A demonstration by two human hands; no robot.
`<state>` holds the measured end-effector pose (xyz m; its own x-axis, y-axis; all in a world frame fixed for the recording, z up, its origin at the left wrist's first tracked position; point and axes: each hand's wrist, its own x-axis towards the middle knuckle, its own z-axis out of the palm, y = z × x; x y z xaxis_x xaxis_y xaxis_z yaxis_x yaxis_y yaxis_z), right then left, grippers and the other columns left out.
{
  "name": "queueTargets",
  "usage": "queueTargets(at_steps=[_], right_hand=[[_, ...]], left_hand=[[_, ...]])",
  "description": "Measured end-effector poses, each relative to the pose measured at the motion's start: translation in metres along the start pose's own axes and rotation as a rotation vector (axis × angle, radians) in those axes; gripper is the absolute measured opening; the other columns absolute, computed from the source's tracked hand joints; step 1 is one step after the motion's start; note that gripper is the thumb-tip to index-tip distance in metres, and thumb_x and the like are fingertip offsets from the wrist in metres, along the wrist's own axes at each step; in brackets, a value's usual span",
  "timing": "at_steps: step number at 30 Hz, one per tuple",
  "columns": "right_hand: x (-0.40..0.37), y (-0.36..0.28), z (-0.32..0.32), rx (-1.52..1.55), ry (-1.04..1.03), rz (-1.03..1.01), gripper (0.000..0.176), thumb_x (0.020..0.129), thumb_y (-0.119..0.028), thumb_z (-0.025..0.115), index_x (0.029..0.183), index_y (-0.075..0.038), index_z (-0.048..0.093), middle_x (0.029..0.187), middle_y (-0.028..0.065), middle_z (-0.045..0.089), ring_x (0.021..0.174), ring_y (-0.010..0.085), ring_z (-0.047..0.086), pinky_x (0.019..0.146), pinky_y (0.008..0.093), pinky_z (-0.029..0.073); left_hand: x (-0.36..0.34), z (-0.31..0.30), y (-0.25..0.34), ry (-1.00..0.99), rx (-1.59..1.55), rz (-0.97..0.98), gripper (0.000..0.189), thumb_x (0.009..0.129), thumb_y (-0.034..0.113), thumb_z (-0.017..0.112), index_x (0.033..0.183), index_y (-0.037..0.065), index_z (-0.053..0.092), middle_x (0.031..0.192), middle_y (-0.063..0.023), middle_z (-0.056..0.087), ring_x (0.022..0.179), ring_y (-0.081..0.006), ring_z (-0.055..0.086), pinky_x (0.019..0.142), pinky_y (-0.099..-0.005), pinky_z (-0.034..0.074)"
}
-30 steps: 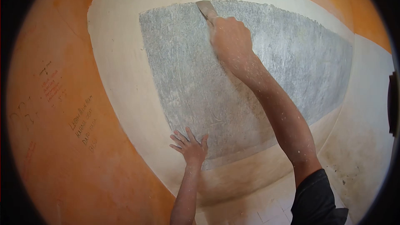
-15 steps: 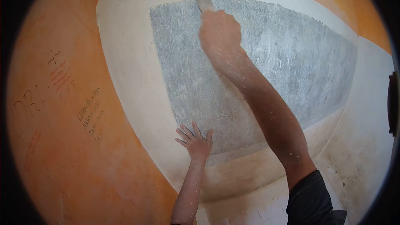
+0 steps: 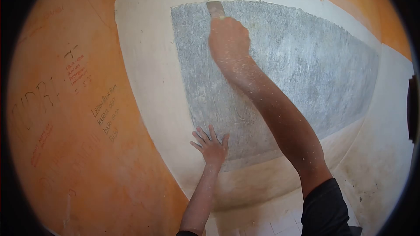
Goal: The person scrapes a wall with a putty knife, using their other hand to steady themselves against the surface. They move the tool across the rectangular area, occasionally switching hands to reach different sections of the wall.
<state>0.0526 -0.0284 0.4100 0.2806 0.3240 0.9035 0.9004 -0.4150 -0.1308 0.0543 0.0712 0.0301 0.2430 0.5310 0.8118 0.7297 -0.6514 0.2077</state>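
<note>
One flat-bladed scraper [image 3: 215,8] is gripped in your closed right hand [image 3: 229,39], its blade at the grey wall patch's [image 3: 302,70] top edge, near the left corner. Your left hand [image 3: 214,151] lies fingers spread at the patch's lower-left edge, grasping nothing. Handwriting [image 3: 105,116] marks the orange wall [image 3: 96,188] left of the patch.

Right arm [image 3: 282,109] extends from between 4 and 5 o'clock up toward 12, elbow slightly bent. Right hand [image 3: 229,39], just past 12 o'clock, is clenched in a gripping fist, back of hand toward the wearer. I note pale specks along wrist and forearm. Left arm [image 3: 202,199] rises from 6 o'clock; left hand [image 3: 214,150] lies flat, fingers [image 3: 212,133] splayed toward 10 through 12, thumb toward 1.
</note>
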Motion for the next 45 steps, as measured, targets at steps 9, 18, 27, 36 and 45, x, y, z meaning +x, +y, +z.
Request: queueTargets(at_steps=[9,18,27,36,45], right_hand=[[-0.005,-0.02,0.003,0.037,0.081,-0.067,0.028,0.089,0.0,0.057,0.117,0.003,0.062,0.081,0.019,0.068,0.073,0.0278,0.071,0.057,0.0376,0.059],[-0.006,-0.027,0.012,-0.065,0.065,-0.074,0.026,0.087,0.0,0.059,0.112,0.004,0.063,0.082,0.0182,0.067,0.073,0.0274,0.071,0.058,0.0356,0.06],[0.007,-0.013,0.014,0.067,0.038,-0.141,0.025,0.09,-0.001,0.052,0.113,-0.004,0.06,0.077,0.0192,0.067,0.071,0.0336,0.07,0.058,0.0432,0.057],[-0.186,0.118,0.09,-0.003,0.008,-0.207,0.052,0.094,-0.016,0.06,0.143,-0.029,0.05,0.081,0.0119,0.056,0.051,0.0255,0.059,0.045,0.0361,0.047],[-0.2,0.108,0.085,0.35,-0.024,-0.02,0.045,0.088,-0.014,0.067,0.131,-0.027,0.064,0.076,0.0082,0.059,0.06,0.0258,0.062,0.053,0.0375,0.047]], left_hand=[[-0.001,0.002,-0.002,-0.031,0.014,0.008,0.092,0.095,0.063,0.042,0.155,-0.002,0.017,0.155,-0.0397,-0.003,0.144,-0.0571,-0.009,0.107,-0.0748,-0.005],[-0.007,0.0,-0.002,-0.03,0.04,0.025,0.091,0.096,0.063,0.039,0.156,0.0,0.013,0.156,-0.0383,-0.006,0.143,-0.0559,-0.013,0.108,-0.0724,-0.008],[-0.001,-0.011,-0.001,-0.186,-0.052,-0.037,0.09,0.096,0.062,0.04,0.155,-0.001,0.013,0.156,-0.0388,-0.003,0.144,-0.057,-0.01,0.108,-0.0738,-0.004],[-0.012,-0.008,-0.025,-0.081,-0.047,0.119,0.084,0.096,0.059,0.046,0.152,-0.001,0.027,0.155,-0.0393,0.008,0.143,-0.0588,0.003,0.107,-0.0759,0.005],[-0.021,0.011,-0.039,-0.08,0.015,0.162,0.084,0.093,0.061,0.05,0.148,-0.001,0.036,0.152,-0.0413,0.016,0.142,-0.0598,0.008,0.107,-0.0759,0.009]])
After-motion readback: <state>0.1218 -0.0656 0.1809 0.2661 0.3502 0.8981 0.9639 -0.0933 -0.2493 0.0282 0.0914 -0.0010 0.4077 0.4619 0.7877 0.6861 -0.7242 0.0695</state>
